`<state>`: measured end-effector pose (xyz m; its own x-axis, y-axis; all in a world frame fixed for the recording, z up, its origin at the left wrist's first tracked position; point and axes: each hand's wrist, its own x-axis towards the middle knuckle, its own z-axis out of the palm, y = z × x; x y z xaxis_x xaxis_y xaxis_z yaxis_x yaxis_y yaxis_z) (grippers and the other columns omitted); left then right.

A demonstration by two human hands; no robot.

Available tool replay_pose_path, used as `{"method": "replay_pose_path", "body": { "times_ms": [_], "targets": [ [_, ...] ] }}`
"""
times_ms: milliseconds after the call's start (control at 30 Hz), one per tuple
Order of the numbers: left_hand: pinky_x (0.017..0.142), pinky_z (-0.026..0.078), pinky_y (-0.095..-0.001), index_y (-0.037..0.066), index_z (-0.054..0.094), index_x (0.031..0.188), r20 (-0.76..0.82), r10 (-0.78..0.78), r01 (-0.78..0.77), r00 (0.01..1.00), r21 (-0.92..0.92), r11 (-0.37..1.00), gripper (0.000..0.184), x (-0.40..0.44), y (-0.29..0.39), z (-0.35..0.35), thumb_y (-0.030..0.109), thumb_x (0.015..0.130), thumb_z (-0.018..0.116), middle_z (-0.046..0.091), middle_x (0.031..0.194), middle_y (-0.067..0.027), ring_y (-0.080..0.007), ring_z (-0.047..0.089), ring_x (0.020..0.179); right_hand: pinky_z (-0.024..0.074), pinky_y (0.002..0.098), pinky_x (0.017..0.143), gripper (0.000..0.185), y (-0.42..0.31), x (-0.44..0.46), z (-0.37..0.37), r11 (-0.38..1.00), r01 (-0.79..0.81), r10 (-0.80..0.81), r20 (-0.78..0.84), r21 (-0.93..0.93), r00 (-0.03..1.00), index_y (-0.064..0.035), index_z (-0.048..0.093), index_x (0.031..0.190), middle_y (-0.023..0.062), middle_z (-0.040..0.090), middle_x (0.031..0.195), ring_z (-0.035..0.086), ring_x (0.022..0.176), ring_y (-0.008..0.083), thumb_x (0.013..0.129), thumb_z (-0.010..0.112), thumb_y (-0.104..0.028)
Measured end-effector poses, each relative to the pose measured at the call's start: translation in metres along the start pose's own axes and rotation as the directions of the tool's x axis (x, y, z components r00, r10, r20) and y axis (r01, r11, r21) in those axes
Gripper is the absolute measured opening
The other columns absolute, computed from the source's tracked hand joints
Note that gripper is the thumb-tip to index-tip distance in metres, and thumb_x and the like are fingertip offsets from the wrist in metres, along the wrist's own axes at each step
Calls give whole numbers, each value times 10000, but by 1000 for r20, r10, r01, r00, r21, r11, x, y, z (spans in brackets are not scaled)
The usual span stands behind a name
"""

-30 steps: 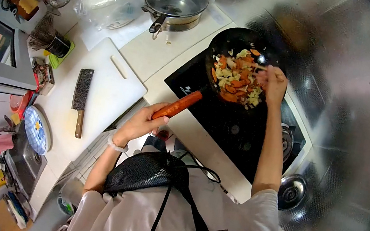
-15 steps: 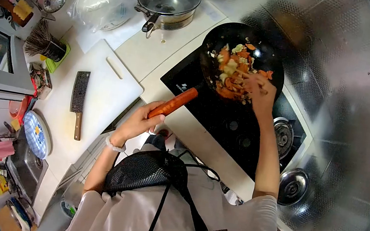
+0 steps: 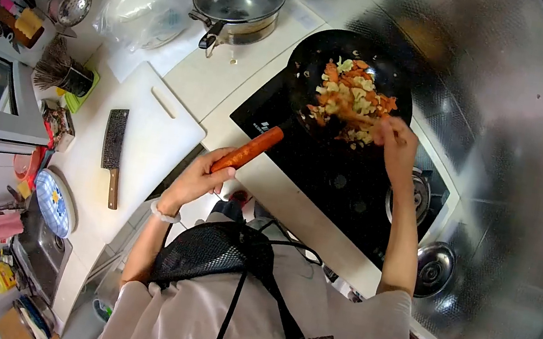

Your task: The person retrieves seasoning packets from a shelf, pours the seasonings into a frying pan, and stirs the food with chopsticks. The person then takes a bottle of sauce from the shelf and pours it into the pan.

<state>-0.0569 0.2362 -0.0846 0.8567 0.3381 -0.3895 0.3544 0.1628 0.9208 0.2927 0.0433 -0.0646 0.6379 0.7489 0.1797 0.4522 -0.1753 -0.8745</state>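
My left hand [image 3: 201,176] is wrapped round the reddish wooden handle [image 3: 248,150] of a black wok [image 3: 401,83] on the stove. Inside the wok lie orange slices and pale yellow pieces of food [image 3: 355,97]. At the wok's right edge, my right hand [image 3: 397,142] has its fingers closed on a thin wooden utensil [image 3: 364,119] that reaches into the food. The utensil is blurred, so its exact shape cannot be made out.
A cleaver [image 3: 114,150] lies on a white cutting board [image 3: 154,139] at the left. A lidded pot [image 3: 238,2] and a plastic bag [image 3: 144,5] stand behind. A second burner [image 3: 414,197] is right of the wok. A plate [image 3: 55,203] leans near the sink [image 3: 42,242].
My right hand has moved over the wok and back to its lower right edge, and the food has shifted. My left hand keeps its hold on the handle. The view has turned slightly.
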Motion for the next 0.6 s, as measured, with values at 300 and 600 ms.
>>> {"method": "replay_pose_path", "body": {
  "times_ms": [300,600],
  "targets": [
    [495,420,-183,-10,390,1339,-14,-7,7,1000,15,1000,571,-4,4,1,288,894,588,580,855,-35,-56,503,575,501,228,556,211,-48,-4,-59,958,-194,224,-131,209,966,-7,609,854,66,637,736,602,590,114,920,553,-200],
    [495,389,-184,13,410,1337,-24,-16,16,1000,7,1000,571,-2,5,4,317,888,588,536,765,12,-44,482,565,518,260,542,229,21,52,-10,976,-63,121,-274,209,954,18,609,827,49,599,743,633,614,135,899,596,-199]
  ]
}}
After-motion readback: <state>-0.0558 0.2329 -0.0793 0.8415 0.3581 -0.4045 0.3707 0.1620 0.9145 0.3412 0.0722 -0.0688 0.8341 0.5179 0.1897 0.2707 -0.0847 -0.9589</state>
